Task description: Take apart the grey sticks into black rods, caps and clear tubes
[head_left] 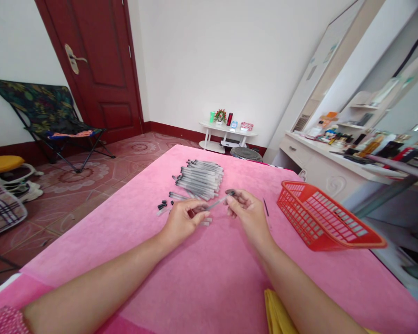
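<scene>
A clear-barrelled pen is held level between my two hands, above the pink cloth. My left hand pinches its left end between thumb and fingers. At the other end, the thumb and fingers of my right hand close on it, with a small dark piece showing at the fingertips. Just beyond lies a pile of similar pens with dark ends. Several small black caps rest left of my left hand, near a few loose pens partly hidden by it. A thin dark stick, perhaps a refill, lies right of my right hand.
An orange-red plastic basket stands on the table's right side. Yellow cloth shows at the near edge, by my right forearm. The pink tablecloth covers the table. A dressing table with bottles is at right, a folding chair at left.
</scene>
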A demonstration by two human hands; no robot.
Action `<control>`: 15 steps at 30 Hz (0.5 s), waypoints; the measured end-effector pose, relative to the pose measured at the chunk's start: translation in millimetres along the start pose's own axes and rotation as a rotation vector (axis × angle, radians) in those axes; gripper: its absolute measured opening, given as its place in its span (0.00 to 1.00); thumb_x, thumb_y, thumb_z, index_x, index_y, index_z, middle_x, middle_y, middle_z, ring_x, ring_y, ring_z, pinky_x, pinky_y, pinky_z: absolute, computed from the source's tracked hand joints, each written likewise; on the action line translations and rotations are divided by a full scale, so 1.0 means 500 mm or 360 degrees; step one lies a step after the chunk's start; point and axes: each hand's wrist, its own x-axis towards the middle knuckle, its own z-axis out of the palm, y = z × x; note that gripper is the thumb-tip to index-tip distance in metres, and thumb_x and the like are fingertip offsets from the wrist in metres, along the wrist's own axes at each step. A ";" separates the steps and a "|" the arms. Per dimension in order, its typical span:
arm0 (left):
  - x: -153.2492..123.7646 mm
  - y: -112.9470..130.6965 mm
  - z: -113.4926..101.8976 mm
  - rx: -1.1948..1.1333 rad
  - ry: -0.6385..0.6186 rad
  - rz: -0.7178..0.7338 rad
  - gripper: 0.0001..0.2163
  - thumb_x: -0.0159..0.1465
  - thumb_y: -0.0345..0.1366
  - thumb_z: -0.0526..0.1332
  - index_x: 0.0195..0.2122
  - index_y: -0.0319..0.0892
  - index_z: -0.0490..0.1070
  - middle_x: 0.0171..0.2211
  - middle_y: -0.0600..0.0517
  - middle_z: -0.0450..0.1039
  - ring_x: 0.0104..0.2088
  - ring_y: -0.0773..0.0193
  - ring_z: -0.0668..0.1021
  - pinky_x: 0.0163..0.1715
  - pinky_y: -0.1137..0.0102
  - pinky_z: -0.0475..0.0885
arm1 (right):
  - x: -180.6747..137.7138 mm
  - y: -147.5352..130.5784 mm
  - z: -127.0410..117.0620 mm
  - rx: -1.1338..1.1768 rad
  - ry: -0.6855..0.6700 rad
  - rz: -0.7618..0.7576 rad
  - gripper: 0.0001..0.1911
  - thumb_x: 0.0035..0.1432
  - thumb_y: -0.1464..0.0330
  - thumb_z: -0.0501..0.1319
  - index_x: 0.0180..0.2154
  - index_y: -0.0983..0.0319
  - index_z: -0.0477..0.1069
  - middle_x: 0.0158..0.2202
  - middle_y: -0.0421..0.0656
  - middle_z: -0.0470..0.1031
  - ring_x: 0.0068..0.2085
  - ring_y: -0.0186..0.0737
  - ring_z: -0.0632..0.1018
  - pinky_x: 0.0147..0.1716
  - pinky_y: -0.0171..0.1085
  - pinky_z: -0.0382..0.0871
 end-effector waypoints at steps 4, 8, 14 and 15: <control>-0.001 0.005 -0.002 0.0113 0.0050 0.0047 0.10 0.53 0.37 0.63 0.35 0.41 0.76 0.31 0.47 0.76 0.29 0.59 0.77 0.30 0.67 0.72 | -0.002 -0.005 -0.006 0.0005 0.0013 0.0011 0.09 0.48 0.65 0.62 0.30 0.65 0.70 0.24 0.40 0.71 0.21 0.29 0.68 0.20 0.30 0.62; 0.008 0.005 -0.015 -0.0147 0.0163 -0.0088 0.12 0.50 0.37 0.66 0.34 0.40 0.74 0.28 0.49 0.76 0.27 0.61 0.77 0.26 0.69 0.72 | -0.001 0.001 -0.018 0.0089 -0.0014 0.0114 0.10 0.47 0.64 0.63 0.30 0.65 0.71 0.24 0.41 0.72 0.20 0.29 0.69 0.19 0.29 0.61; 0.012 0.005 -0.029 -0.0789 0.0092 -0.0249 0.14 0.51 0.38 0.65 0.38 0.40 0.70 0.30 0.49 0.76 0.27 0.63 0.77 0.23 0.72 0.71 | -0.001 0.020 -0.020 0.0216 -0.0086 0.0389 0.13 0.47 0.61 0.64 0.26 0.66 0.71 0.23 0.41 0.72 0.20 0.27 0.69 0.18 0.27 0.59; 0.012 0.008 -0.028 -0.0793 0.0085 -0.0245 0.14 0.52 0.39 0.65 0.37 0.39 0.71 0.30 0.49 0.76 0.27 0.63 0.77 0.23 0.73 0.71 | -0.003 0.021 -0.017 0.0200 -0.0124 0.0400 0.14 0.47 0.60 0.64 0.26 0.66 0.71 0.22 0.41 0.72 0.20 0.27 0.69 0.18 0.27 0.59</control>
